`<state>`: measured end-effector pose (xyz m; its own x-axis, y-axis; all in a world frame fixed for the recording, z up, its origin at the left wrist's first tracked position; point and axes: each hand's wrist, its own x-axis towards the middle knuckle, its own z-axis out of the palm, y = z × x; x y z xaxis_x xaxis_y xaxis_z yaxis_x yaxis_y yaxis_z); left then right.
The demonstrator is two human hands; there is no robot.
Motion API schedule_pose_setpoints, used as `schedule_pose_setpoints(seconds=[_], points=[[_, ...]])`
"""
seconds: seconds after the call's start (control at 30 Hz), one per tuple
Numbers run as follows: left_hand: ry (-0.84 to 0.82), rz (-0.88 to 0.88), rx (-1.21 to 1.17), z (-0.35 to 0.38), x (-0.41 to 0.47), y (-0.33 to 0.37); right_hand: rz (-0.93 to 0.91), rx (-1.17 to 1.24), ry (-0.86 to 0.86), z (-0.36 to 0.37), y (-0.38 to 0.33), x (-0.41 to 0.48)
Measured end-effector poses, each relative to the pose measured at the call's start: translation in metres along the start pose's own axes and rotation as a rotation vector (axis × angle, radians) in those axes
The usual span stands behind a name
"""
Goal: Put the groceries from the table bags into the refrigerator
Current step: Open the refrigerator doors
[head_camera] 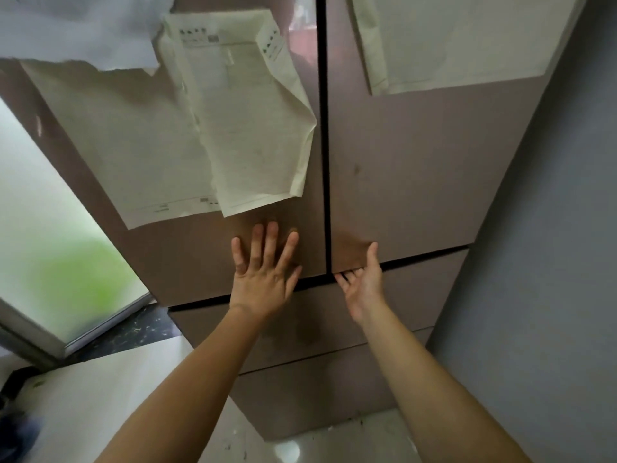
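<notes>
Refrigerator (317, 329) shut, no groceries in view; loading apparently pending. Left hand (263, 275) lies flat on left door (187, 262); right hand (364, 285), three o'clock of it, hooks fingers under right door (417, 168).

Location type: domestic kitchen. Indicators: a multi-door refrigerator (417, 168) fills the centre of the frame, with two upper doors above stacked drawers (300, 332). Printed paper sheets (247, 121) are stuck to its doors. A frosted glass door (43, 228) stands at left, a grey wall (551, 262) at right, and glossy floor tiles (350, 442) lie at the bottom.
</notes>
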<state>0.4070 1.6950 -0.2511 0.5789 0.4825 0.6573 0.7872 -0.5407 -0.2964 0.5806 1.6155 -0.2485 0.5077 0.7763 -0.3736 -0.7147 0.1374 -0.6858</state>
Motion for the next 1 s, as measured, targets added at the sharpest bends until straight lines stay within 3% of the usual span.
schedule_pose_setpoints(seconds=[0.2,0.3,0.4,0.53,0.63,0.87,1.0], points=[[-0.054,0.008,-0.022,-0.011,0.0,-0.001,-0.066,-0.203,0.188,-0.018,0.002,-0.033],[-0.056,-0.03,-0.16,-0.027,0.002,0.008,-0.071,-0.259,0.212,-0.037,-0.004,-0.052],[-0.013,-0.187,-0.568,-0.058,0.016,0.026,-0.104,-0.248,0.241,-0.053,-0.016,-0.071],[-0.093,-0.322,-1.097,-0.103,0.049,0.064,-0.123,-0.291,0.261,-0.076,-0.037,-0.101],[-0.134,-0.23,-1.243,-0.12,0.067,0.088,-0.146,-0.27,0.266,-0.097,-0.054,-0.122],[-0.254,0.215,-1.24,-0.15,0.088,0.164,-0.25,-0.331,0.303,-0.161,-0.105,-0.159],[-0.319,0.324,-1.301,-0.171,0.097,0.227,-0.321,-0.433,0.429,-0.206,-0.151,-0.171]])
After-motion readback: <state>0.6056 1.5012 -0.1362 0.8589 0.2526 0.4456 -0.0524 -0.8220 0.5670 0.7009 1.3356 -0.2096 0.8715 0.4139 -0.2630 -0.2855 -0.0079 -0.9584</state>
